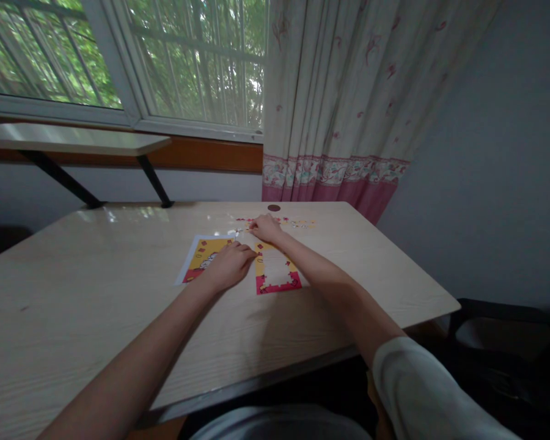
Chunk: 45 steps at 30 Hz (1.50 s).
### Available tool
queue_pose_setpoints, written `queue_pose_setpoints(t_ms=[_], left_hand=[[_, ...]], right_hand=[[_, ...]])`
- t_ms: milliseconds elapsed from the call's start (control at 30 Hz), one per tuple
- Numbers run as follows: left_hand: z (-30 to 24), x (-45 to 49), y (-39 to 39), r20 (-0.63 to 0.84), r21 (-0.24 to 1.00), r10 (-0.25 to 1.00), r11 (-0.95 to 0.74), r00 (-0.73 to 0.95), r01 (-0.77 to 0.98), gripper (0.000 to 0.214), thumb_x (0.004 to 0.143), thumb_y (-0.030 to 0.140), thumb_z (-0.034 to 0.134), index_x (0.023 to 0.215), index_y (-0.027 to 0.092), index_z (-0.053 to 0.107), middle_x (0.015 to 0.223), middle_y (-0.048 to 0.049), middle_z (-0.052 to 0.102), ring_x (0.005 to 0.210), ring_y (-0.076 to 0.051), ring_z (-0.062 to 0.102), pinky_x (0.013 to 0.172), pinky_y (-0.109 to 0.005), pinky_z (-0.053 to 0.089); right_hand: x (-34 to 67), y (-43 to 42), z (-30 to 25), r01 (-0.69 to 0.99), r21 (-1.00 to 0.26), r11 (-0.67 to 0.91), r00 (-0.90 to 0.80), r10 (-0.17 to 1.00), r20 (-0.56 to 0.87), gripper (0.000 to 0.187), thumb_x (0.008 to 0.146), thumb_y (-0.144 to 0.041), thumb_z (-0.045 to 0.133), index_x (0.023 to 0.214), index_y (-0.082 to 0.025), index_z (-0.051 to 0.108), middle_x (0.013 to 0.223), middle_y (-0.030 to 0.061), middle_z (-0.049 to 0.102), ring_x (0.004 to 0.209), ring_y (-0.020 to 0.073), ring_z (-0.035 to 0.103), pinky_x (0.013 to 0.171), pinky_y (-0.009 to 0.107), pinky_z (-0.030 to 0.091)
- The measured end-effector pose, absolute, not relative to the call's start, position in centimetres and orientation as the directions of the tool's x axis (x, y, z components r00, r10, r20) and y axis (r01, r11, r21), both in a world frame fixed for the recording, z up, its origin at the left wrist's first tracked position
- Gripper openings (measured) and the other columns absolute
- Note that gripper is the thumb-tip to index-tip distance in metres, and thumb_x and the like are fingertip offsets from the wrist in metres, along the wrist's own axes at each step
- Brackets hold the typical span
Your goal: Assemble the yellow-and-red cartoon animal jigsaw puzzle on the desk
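On the table lies a partly assembled jigsaw puzzle [278,288], its yellow and red border laid around a bare middle. My left hand [233,264] is closed, its fingertips at the puzzle's left edge; whatever they pinch is too small to make out. Beyond the puzzle's top edge, my right hand [266,229] reaches among loose puzzle pieces [305,224], fingers bent down and pinched on a piece that is mostly hidden. A printed picture sheet [199,256] in yellow and red with a white margin lies left of the puzzle, partly covered by my left hand.
The pale wooden table [119,305] has a dark round disc [274,208] near its back edge. A raised shelf [73,137] on black brackets stands at the back left. Behind are a window and a curtain [330,122]. A dark chair [499,311] stands at the right.
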State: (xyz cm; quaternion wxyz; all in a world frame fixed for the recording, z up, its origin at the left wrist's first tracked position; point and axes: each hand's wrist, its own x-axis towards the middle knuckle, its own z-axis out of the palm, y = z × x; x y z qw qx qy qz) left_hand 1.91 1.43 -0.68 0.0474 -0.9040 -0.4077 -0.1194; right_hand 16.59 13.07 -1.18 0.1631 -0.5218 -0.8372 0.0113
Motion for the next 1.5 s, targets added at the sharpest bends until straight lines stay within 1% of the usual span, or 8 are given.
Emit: queue_pose_setpoints(t_ms=[167, 367, 467, 567, 667, 933, 1300, 1500], left_hand=[[-0.4, 2.1, 1.1, 0.235, 0.008, 0.744, -0.645, 0.625, 0.764, 0.033, 0.09, 0.02, 0.038, 0.104, 0.015, 0.066, 0.097, -0.0102, 0.067, 0.092, -0.024, 0.056, 0.084, -0.039, 0.043], [-0.5, 1.9, 1.3, 0.24, 0.023, 0.741, -0.65, 0.627, 0.76, 0.032, 0.088, 0.019, 0.039, 0.105, 0.017, 0.066, 0.099, -0.009, 0.067, 0.093, -0.024, 0.055, 0.085, -0.037, 0.042], [-0.6, 1.9, 1.5, 0.248, 0.028, 0.732, -0.66, 0.635, 0.75, 0.032, 0.087, 0.018, 0.041, 0.106, 0.018, 0.067, 0.098, -0.0088, 0.068, 0.094, -0.023, 0.055, 0.084, -0.036, 0.042], [-0.7, 1.8, 1.6, 0.252, 0.038, 0.731, -0.663, 0.634, 0.748, 0.032, 0.087, 0.018, 0.041, 0.106, 0.018, 0.067, 0.098, -0.0094, 0.067, 0.093, -0.024, 0.055, 0.083, -0.038, 0.042], [-0.8, 1.8, 1.6, 0.257, 0.059, 0.737, -0.657, 0.625, 0.751, 0.032, 0.087, 0.019, 0.041, 0.105, 0.018, 0.067, 0.1, -0.0095, 0.067, 0.093, -0.024, 0.056, 0.084, -0.038, 0.043], [-0.7, 1.7, 1.6, 0.245, 0.063, 0.743, -0.654, 0.623, 0.754, 0.033, 0.085, 0.017, 0.041, 0.107, 0.019, 0.066, 0.1, -0.0091, 0.067, 0.094, -0.024, 0.056, 0.085, -0.038, 0.043], [-0.6, 1.8, 1.5, 0.253, 0.052, 0.735, -0.66, 0.629, 0.75, 0.034, 0.085, 0.017, 0.04, 0.105, 0.018, 0.067, 0.1, -0.009, 0.067, 0.092, -0.023, 0.056, 0.086, -0.038, 0.041], [-0.7, 1.7, 1.6, 0.242, 0.054, 0.737, -0.66, 0.631, 0.75, 0.034, 0.087, 0.018, 0.039, 0.108, 0.019, 0.066, 0.101, -0.0087, 0.067, 0.093, -0.023, 0.055, 0.084, -0.038, 0.042]], right_hand=[[17.5, 12.6, -1.0, 0.832, -0.273, 0.484, -0.413, 0.867, 0.278, 0.015, 0.077, -0.03, 0.063, 0.086, -0.021, 0.07, 0.089, 0.0044, 0.069, 0.089, 0.018, 0.059, 0.085, 0.031, 0.042], [20.0, 10.0, -1.0, 0.574, -0.686, 0.446, -0.351, 0.892, 0.287, 0.013, 0.076, -0.021, 0.062, 0.086, -0.014, 0.069, 0.076, 0.0024, 0.069, 0.07, 0.012, 0.061, 0.066, 0.022, 0.046], [21.8, 8.2, -0.6, 0.417, -0.789, 0.451, -0.343, 0.882, 0.323, 0.017, 0.075, -0.024, 0.065, 0.088, -0.014, 0.07, 0.081, 0.0039, 0.069, 0.071, 0.0115, 0.061, 0.068, 0.023, 0.047], [23.3, 6.6, -0.6, 0.352, -0.805, 0.478, -0.347, 0.865, 0.362, 0.019, 0.073, -0.027, 0.068, 0.086, -0.015, 0.071, 0.085, 0.0049, 0.07, 0.075, 0.0126, 0.061, 0.073, 0.026, 0.047], [24.2, 5.7, -1.3, 0.351, -0.835, 0.423, -0.348, 0.887, 0.303, 0.021, 0.074, -0.029, 0.067, 0.089, -0.016, 0.071, 0.084, 0.0046, 0.071, 0.074, 0.0126, 0.062, 0.07, 0.025, 0.048], [23.3, 5.4, -2.8, 0.499, -0.795, 0.345, -0.34, 0.922, 0.187, 0.013, 0.073, -0.019, 0.067, 0.085, -0.015, 0.07, 0.075, 0.0026, 0.07, 0.07, 0.0121, 0.064, 0.066, 0.022, 0.049], [23.2, 5.0, -2.6, 0.53, -0.758, 0.38, -0.328, 0.916, 0.23, 0.013, 0.074, -0.02, 0.065, 0.086, -0.016, 0.069, 0.076, 0.0014, 0.07, 0.067, 0.01, 0.063, 0.064, 0.021, 0.047], [24.7, 7.8, -2.4, 0.656, -0.693, 0.299, -0.153, 0.952, 0.265, 0.014, 0.074, -0.024, 0.066, 0.085, -0.017, 0.071, 0.075, 0.0022, 0.071, 0.07, 0.0131, 0.064, 0.066, 0.022, 0.047]])
